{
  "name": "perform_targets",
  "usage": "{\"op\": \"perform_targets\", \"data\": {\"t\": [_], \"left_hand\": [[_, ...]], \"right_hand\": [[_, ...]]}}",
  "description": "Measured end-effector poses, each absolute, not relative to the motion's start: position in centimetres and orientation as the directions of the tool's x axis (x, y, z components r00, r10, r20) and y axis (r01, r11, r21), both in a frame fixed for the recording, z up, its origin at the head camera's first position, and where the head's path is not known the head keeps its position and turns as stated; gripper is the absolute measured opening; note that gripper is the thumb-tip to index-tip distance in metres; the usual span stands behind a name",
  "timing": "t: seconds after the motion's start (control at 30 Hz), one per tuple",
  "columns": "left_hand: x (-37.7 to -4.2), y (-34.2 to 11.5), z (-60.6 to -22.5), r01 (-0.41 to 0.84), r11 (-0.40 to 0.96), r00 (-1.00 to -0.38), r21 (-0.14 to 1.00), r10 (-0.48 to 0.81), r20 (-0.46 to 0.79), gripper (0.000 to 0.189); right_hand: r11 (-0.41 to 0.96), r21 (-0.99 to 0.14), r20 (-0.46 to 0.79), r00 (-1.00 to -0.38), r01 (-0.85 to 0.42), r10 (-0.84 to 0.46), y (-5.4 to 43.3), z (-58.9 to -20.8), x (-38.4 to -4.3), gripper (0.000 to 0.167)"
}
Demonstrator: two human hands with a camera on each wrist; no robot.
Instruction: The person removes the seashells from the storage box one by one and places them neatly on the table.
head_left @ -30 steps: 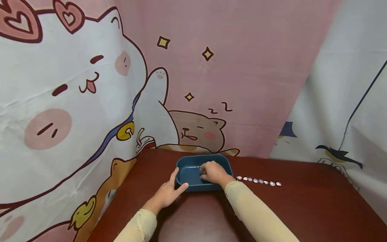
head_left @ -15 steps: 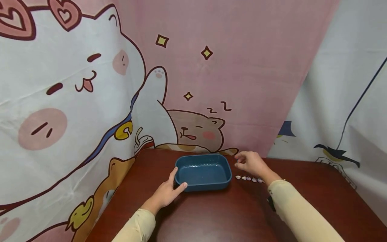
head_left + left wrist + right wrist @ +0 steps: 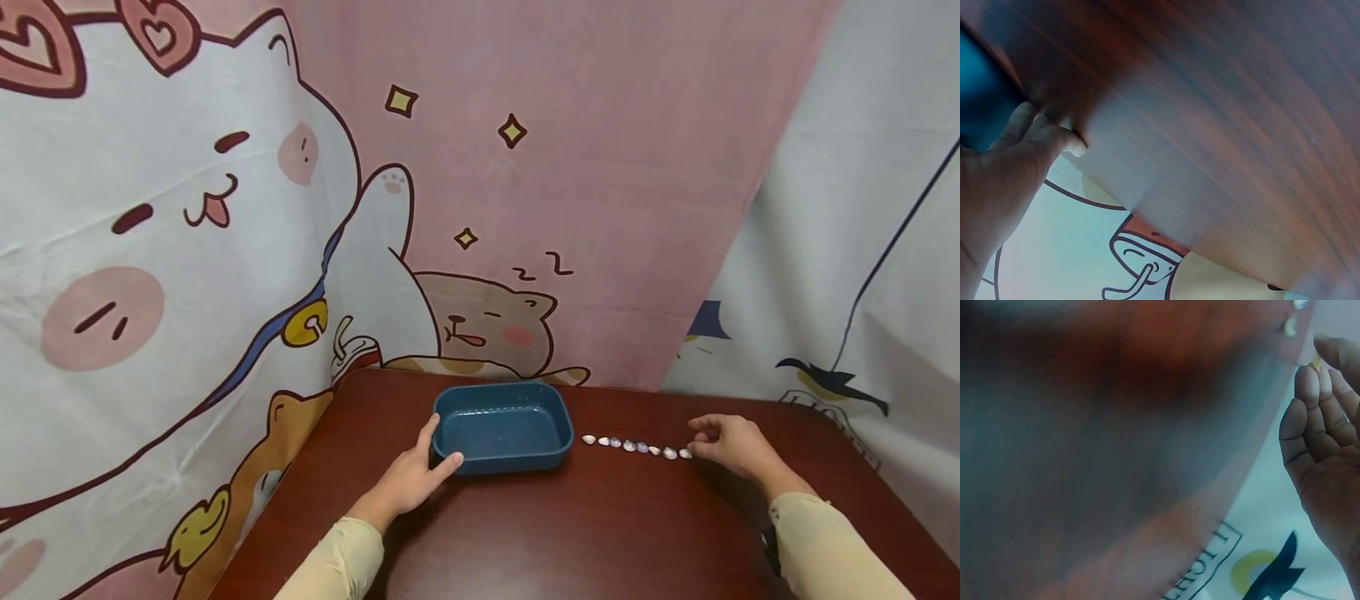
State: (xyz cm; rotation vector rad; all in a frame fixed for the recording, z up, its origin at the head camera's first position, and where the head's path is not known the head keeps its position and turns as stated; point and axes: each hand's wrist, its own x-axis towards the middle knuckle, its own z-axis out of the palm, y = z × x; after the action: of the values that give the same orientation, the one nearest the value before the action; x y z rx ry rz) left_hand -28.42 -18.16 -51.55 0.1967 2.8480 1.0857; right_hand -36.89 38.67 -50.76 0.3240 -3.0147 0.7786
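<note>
A blue rectangular plastic box (image 3: 517,462) stands on the table. My left hand (image 3: 405,479) rests against its left front corner, thumb at the front and fingers along the left side. In the left wrist view its fingers (image 3: 1054,134) lie beside the blue wall. Several small pale shells (image 3: 629,446) form a row to the right of the box. My right hand (image 3: 731,446) is at the row's far right end. In the right wrist view its thumb and a finger pinch a small yellowish shell (image 3: 1316,362), mostly hidden by the fingertips.
The dark reddish-brown table (image 3: 600,533) reaches back to a pink and white cartoon-printed curtain (image 3: 600,167). More of the curtain (image 3: 150,333) hangs along the left side. Shells on the table (image 3: 1290,325) show just beyond the right fingertips.
My right hand has left the inside of the box and moved right, over the row, to its right end. My left hand has stayed at the box corner.
</note>
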Motion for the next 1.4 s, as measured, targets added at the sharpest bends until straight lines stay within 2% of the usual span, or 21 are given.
{"op": "perform_targets", "data": {"t": [0.33,0.8,1.23,1.4], "left_hand": [[-28.4,-18.2,-51.6,0.088,0.746,-0.988,0.66,0.15,-0.037,0.096],[-28.4,-18.1,-51.6,0.085,0.747,-0.988,0.659,0.151,-0.044,0.095],[-28.5,-18.3,-51.8,0.066,0.746,-0.988,0.663,0.14,-0.059,0.095],[-28.5,-18.2,-51.7,0.072,0.74,-0.988,0.669,0.143,-0.051,0.095]], "right_hand": [[0.851,-0.49,0.012,-0.978,-0.186,-0.207,39.9,-51.7,-35.9,0.048],[0.864,-0.46,0.039,-0.977,-0.206,-0.212,39.8,-52.5,-35.8,0.043],[0.88,-0.447,0.028,-0.986,-0.16,-0.165,40.4,-52.7,-34.7,0.049],[0.883,-0.446,0.038,-0.989,-0.142,-0.14,40.8,-52.6,-34.2,0.046]]}}
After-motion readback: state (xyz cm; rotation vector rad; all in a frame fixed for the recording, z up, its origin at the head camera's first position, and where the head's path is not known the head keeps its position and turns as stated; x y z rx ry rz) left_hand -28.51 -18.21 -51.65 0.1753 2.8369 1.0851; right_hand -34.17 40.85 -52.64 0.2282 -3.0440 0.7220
